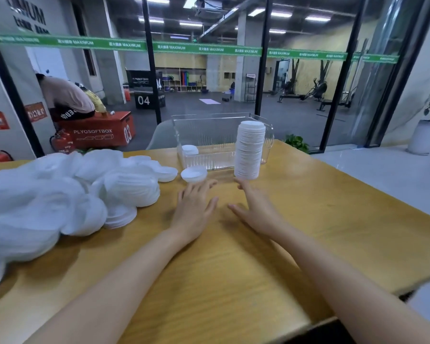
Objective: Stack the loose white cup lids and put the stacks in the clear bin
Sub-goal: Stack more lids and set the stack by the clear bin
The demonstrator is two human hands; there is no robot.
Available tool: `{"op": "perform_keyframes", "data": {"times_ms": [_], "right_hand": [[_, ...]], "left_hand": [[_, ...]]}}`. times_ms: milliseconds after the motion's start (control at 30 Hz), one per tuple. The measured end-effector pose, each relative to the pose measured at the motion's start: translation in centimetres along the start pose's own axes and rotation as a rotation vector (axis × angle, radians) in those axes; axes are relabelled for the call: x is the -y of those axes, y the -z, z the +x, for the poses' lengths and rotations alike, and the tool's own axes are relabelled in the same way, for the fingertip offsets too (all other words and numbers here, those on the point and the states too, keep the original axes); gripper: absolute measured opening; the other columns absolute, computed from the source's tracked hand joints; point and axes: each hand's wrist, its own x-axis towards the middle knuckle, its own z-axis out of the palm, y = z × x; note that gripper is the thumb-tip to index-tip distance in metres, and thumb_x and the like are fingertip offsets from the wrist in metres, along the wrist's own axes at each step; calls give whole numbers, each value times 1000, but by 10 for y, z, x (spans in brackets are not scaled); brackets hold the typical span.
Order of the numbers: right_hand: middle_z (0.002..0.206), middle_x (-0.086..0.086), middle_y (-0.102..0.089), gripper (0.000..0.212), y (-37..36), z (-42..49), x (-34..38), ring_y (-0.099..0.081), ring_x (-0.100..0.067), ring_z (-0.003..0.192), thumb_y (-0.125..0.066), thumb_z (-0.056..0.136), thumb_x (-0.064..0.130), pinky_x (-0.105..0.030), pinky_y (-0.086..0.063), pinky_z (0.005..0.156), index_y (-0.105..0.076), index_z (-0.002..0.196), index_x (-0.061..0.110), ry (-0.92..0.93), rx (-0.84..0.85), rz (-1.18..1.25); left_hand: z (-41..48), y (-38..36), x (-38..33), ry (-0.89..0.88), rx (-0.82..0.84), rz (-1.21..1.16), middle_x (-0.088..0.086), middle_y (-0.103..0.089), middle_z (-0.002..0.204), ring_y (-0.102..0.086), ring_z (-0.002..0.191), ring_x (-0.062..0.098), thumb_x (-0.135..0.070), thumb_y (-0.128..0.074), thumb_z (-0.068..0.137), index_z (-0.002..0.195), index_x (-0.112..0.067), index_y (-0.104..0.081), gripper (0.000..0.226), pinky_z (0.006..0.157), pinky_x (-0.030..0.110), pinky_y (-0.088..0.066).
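A heap of loose white round plastic cup lids (129, 189) fills the nine o'clock side of the yellow-brown wooden table (320, 219). They are thin, shallow discs with raised rims, slumped in overlapping rows. At the heap's nine o'clock, rumpled translucent white plastic film (30, 194) is bunched up; the view is too blurred there to tell more.

One single white lid (193, 174) lies alone at the heap's three o'clock. The left grip (196, 209) rests flat on the table at that lid's six o'clock, released, fingers straight and holding nothing, its fingertips just short of the lid.

At twelve o'clock stands the clear rectangular plastic bin (209, 135) with ribbed walls, and a short stack of white lids (190, 150) sits inside at its nine o'clock end. A tall column of stacked white lids (250, 150), leaning slightly, stands outside the bin before its three o'clock end. The right grip (256, 209) is released too, fingers stretched toward the column's foot; whether they touch it I cannot tell.

Beyond the glass wall, a red box (97, 132) at ten o'clock reads "PLYOSOFTBOX" and "03", a black box (147, 100) reads "04", and a green strip (209, 48) across the glass repeats "MAXIMUM".
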Motion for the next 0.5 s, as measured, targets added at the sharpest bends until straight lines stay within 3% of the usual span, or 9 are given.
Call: {"op": "perform_keyframes", "data": {"times_ms": [200, 367, 500], "right_hand": [[145, -4, -48, 68, -34, -25, 70, -40, -28, 133, -63, 93, 36, -49, -35, 109, -30, 151, 25, 88, 13, 77], [146, -1, -48, 66, -67, -18, 129, -41, -25, 132, -64, 93, 31, -41, -33, 110, -32, 150, 24, 207, 37, 113], [148, 3, -44, 62, -91, -5, 157, -36, -21, 134, -63, 93, 28, -40, -32, 110, -36, 148, 24, 294, 15, 114]], "left_hand": [[-58, 74, 28, -57, -65, 126, -5, -64, 122, -50, 112, 20, -41, -41, 92, 127, -21, -58, 44, 90, 28, -26], [-100, 136, 73, -73, -100, 260, -3, -64, 119, -53, 115, 23, -37, -42, 93, 125, -19, -58, 41, 98, 40, -36], [-116, 166, 107, -135, -166, 349, 0, -64, 117, -52, 113, 23, -31, -46, 91, 123, -21, -52, 34, 97, 40, -36]]}}
